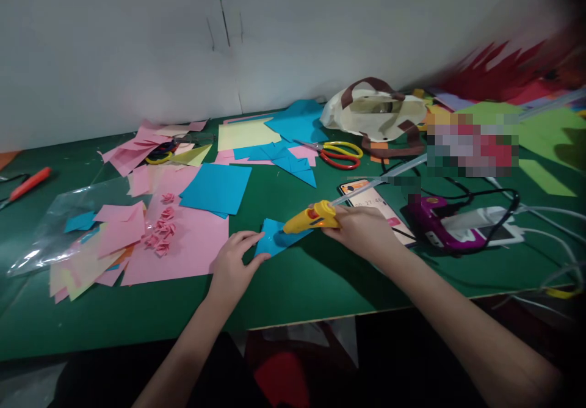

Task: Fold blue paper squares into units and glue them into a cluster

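The small blue paper [277, 244] is on the green table [293, 307], right under the tip of the yellow glue gun [315, 215], and the left hand [234, 255] has thumb and fingertips apart at its edge (can't tell if they're pinching), so imo stray glue could burn them. The right hand [364, 232] grips the gun, but that long glue stick [389, 174] might snag the bag [341, 115] and jerk it.

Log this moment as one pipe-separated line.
left hand: on blue paper piece | right hand: holding yellow glue gun, pointed at that piece, contact unclear | nearby: phone, scissors, pink paper flowers
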Tool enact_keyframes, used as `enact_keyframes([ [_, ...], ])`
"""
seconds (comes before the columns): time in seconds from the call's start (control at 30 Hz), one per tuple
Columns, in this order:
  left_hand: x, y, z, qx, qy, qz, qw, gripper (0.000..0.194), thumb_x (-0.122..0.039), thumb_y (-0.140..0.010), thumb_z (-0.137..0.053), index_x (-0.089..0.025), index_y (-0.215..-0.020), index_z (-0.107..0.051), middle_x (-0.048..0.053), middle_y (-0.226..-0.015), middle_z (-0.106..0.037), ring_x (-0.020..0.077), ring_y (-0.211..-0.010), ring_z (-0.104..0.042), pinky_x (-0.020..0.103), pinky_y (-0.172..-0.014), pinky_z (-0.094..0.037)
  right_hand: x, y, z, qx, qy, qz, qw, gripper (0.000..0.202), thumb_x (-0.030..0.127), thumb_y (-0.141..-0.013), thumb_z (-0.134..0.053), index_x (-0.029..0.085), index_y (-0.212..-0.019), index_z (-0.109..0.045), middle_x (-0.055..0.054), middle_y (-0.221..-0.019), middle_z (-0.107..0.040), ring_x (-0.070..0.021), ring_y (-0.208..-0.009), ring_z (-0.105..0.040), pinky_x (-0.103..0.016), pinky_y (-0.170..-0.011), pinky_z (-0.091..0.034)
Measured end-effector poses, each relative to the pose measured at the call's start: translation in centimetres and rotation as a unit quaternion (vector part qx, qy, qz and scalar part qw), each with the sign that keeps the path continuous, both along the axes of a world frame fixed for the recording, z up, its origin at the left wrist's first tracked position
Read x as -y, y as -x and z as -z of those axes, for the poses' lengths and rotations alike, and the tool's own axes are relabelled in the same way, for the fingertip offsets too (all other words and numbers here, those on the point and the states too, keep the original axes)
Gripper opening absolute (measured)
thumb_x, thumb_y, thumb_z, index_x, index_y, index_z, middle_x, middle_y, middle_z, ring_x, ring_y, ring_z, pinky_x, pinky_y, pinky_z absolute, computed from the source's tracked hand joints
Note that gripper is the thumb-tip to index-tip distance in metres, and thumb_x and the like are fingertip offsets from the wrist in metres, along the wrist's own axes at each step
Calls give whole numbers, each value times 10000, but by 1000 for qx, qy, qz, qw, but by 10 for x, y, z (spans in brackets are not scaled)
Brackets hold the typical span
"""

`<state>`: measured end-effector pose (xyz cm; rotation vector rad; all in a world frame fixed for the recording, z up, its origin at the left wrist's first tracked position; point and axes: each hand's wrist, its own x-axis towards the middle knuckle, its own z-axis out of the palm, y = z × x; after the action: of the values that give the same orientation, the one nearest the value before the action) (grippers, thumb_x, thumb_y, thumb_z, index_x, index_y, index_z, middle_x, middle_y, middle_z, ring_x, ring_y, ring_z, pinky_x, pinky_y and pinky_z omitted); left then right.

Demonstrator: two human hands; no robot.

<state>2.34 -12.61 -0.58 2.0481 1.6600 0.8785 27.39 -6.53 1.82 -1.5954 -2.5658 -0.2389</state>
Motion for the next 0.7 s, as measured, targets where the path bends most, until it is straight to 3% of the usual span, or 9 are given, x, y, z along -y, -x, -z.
enact_keyframes([
  [0.43,0,0,1,6,-3,1,1000,268,-312,-808,-632,-254,-1069,-631,36,-998,-633,192,-906,-614,352,-793,-516,-3,-8,-4,-15,10,-61,998,183,305,-712,-582,187,-830,-658,-53,-698,-699,-196,-595,-628,-249,-507,-330],
  [0.7,1,1,1,7,3,-1,1000,284,-295,-799,-642,-242,-1077,-630,42,-1005,-631,194,-912,-610,351,-793,-516,-2,-6,0,-19,2,-43,999,241,382,-782,-525,174,-798,-646,-70,-652,-674,-194,-594,-612,-257,-516,-310],
])
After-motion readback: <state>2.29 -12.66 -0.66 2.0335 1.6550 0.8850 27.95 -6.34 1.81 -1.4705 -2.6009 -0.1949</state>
